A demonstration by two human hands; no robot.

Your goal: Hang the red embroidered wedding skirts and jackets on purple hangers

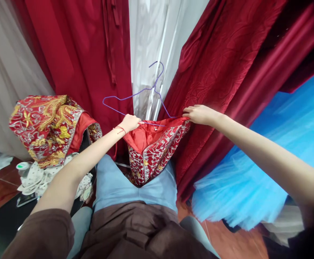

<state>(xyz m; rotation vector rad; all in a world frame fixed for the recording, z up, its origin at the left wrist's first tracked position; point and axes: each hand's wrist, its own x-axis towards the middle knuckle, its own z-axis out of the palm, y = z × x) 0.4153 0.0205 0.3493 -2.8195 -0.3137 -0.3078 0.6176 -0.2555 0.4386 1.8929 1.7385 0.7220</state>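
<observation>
A red skirt (157, 154) with silver and gold embroidery hangs between my hands over my lap, its plain red lining facing up at the open waist. My left hand (130, 123) is closed on the left end of the waist edge, right by the lower bar of a purple wire hanger (135, 94). At the opposite end, my right hand (198, 114) pinches the top edge between thumb and fingers. The hanger stands tilted behind the skirt with its hook upward. Its lower bar runs along the waist opening, and its right corner lies close to my right fingers.
To the left, an embroidered red and gold garment (51, 126) lies over a white dotted cloth (36, 180), near a phone (26, 200) and a small lidded jar (23, 168). Long red garments (86, 46) hang ahead. Blue tulle (243, 187) spreads at the right.
</observation>
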